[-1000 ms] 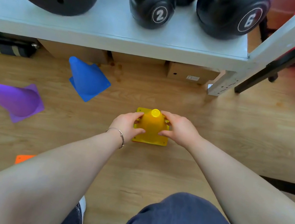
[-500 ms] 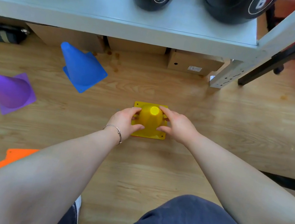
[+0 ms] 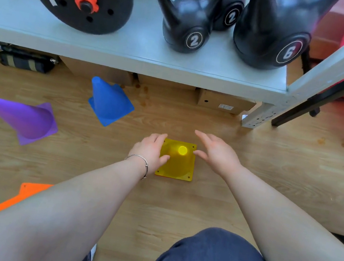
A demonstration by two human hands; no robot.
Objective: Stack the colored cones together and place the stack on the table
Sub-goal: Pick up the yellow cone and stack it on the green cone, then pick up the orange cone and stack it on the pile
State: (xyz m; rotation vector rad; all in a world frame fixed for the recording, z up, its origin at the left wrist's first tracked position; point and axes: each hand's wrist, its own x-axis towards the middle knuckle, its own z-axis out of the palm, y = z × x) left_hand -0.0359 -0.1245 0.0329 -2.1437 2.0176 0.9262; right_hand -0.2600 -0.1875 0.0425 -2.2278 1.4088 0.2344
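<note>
Release just made: right hand [image 3: 216,153] now off yellow cone [image 3: 177,160], fingers spread, empty; left hand [image 3: 151,151] loosened, thumb touching cone side. Cone upright at frame centre; blue cone [image 3: 109,102], purple cone [image 3: 23,119], orange cone [image 3: 16,197] unstacked at left.

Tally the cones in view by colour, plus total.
Yellow plastic cone, upright on the wooden floor: 1
Blue plastic cone: 1
Purple plastic cone: 1
Orange plastic cone, partly hidden behind the left forearm: 1
Total: 4
</note>
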